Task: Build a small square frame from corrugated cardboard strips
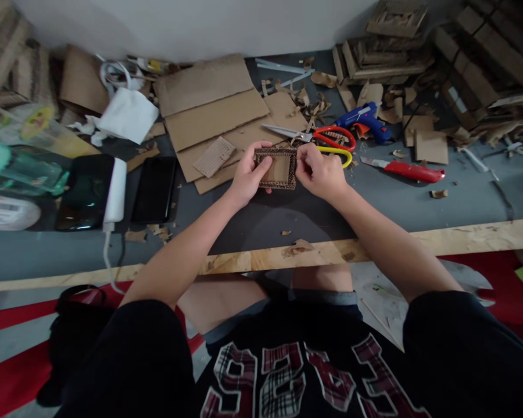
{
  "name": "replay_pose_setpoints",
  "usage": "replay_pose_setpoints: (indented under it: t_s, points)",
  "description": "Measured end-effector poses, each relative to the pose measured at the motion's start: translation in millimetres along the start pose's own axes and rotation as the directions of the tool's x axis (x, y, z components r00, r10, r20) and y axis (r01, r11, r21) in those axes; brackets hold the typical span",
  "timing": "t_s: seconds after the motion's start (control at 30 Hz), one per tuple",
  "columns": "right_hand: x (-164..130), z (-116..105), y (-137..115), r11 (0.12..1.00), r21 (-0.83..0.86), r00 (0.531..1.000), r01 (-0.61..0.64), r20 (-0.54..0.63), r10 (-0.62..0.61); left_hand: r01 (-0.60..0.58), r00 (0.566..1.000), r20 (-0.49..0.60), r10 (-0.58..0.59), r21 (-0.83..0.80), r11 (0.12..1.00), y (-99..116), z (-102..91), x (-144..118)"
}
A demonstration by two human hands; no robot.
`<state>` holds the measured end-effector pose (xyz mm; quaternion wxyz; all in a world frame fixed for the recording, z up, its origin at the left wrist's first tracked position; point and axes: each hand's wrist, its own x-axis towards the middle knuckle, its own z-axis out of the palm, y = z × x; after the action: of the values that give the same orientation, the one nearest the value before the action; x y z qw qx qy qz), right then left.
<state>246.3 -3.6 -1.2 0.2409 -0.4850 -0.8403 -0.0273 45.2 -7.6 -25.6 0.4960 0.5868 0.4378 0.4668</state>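
The left hand [247,176] pinches a small cardboard tray [280,170], thumb over its rim and fingers behind, held above the bench [239,223] near the middle of its front edge. The right hand [325,173] has its fingers curled together at the tray's right side; whether they grip anything, I cannot quite tell. Scissors [305,137] lie just beyond, with a blue glue gun [366,121] and red cutter [414,171] toward the bench's right edge.
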Motion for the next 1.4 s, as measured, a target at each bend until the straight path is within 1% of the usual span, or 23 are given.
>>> replay_pose_setpoints:
  t_s: [0.17, 0.33, 0.4, 0.5, 0.57, 0.7, 0.8, 0.9, 1.0, 1.1, 1.17, 1.2, 1.23, 1.27, 1.3, 1.33, 1.4]
  points:
    - [-1, -1, 0, 1.000, 0.020, 1.000, 0.014, -0.017, -0.014, -0.029, 1.000, 0.007, 0.028, 0.051, 0.998, -2, 0.1, 0]
    - [-2, -3, 8, 0.995, 0.101, 0.986, -0.022, -0.164, 0.039, -0.012, 0.999, -0.042, 0.011, -0.008, 1.000, -5, -1.4, 3]
    - [-2, -3, 12, 0.988, 0.152, 0.981, -0.012, -0.190, 0.041, -0.006, 0.999, -0.050, 0.004, -0.036, 0.999, -5, -1.5, 4]
    - [-1, -5, 15, 0.977, 0.205, 0.981, 0.065, -0.195, -0.024, 0.015, 0.999, -0.039, -0.017, -0.060, 0.998, -3, -0.4, 3]
    - [0, -6, 16, 0.972, 0.208, 0.979, 0.112, -0.190, -0.072, 0.031, 0.999, -0.031, -0.033, -0.069, 0.997, -2, 0.5, 3]
    - [0, -5, 14, 0.973, 0.193, 0.982, 0.125, -0.162, -0.094, 0.041, 0.999, -0.013, -0.042, -0.079, 0.996, -2, -0.5, 3]
    - [-1, -3, 15, 0.978, 0.181, 0.986, 0.099, -0.151, -0.072, 0.000, 1.000, 0.009, 0.000, -0.061, 0.998, -10, -4.2, 5]
    - [-1, -2, 16, 0.987, 0.156, 0.992, 0.043, -0.123, -0.024, -0.073, 0.997, -0.014, 0.073, 0.003, 0.997, -23, -7.7, 8]
    - [-1, -8, 17, 0.992, 0.127, 0.994, -0.023, -0.107, 0.037, -0.133, 0.990, -0.038, 0.134, 0.032, 0.991, -31, -8.4, 11]
    - [-1, -18, 18, 0.987, 0.131, 0.990, -0.098, -0.086, 0.110, -0.148, 0.988, -0.046, 0.148, 0.010, 0.989, -27, -6.3, 11]
    - [0, -24, 18, 0.975, 0.180, 0.986, -0.132, -0.078, 0.148, -0.105, 0.994, -0.016, 0.105, 0.016, 0.994, -19, -4.7, 9]
    - [0, -27, 17, 0.966, 0.220, 0.985, -0.139, -0.070, 0.158, -0.067, 0.998, 0.022, 0.066, 0.030, 0.997, -14, -4.3, 7]
    - [1, -28, 17, 0.953, 0.268, 0.986, -0.144, -0.045, 0.161, -0.032, 0.997, 0.072, 0.029, 0.041, 0.999, -9, -4.0, 5]
    - [2, -29, 16, 0.935, 0.322, 0.988, -0.150, 0.006, 0.157, -0.012, 0.991, 0.131, 0.005, 0.049, 0.999, -4, -3.9, 4]
    - [3, -29, 15, 0.912, 0.377, 0.987, -0.160, 0.087, 0.137, -0.010, 0.982, 0.191, -0.001, 0.058, 0.998, 0, -4.0, 2]
    - [4, -29, 13, 0.889, 0.424, 0.978, -0.174, 0.182, 0.105, -0.022, 0.970, 0.243, 0.005, 0.067, 0.998, 3, -4.1, 0]
    - [5, -29, 9, 0.860, 0.470, 0.937, -0.197, 0.350, 0.024, -0.052, 0.954, 0.299, 0.023, 0.090, 0.995, 7, -3.9, -3]
